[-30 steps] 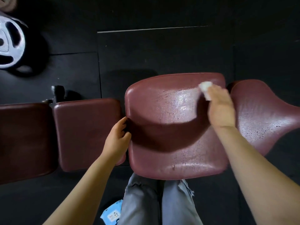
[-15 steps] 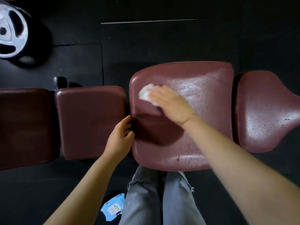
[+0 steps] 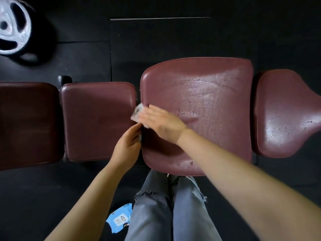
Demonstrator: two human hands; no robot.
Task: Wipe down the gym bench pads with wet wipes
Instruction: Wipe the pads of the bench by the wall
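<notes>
Two hands work at the left edge of the large middle pad [image 3: 199, 101]: the right hand [image 3: 161, 123] lies flat with straight fingers, pressing a crumpled white wet wipe [image 3: 137, 113] onto the pad's left rim, where the wipe pokes out past the fingertips over the gap, while the left hand [image 3: 127, 145] curls its fingers around that same edge just below, seemingly steadying the pad. Much of this pad's upper and central surface shines with streaky wet film, which suggests it has largely been wiped; the darker patch under the right forearm sits in shadow, so I cannot tell whether it is wet. The tapered pad on the right [image 3: 284, 115] also glistens with beads of moisture and looks done. The smaller pad to the left [image 3: 99, 120] and the far-left pad [image 3: 27, 124] appear dull and dry, so they probably remain. A blue wipes packet [image 3: 119, 217] lies on the black floor [image 3: 156, 40] beside the person's grey jeans [image 3: 166, 209], handy for a fresh wipe. By my estimate the job is roughly halfway.
</notes>
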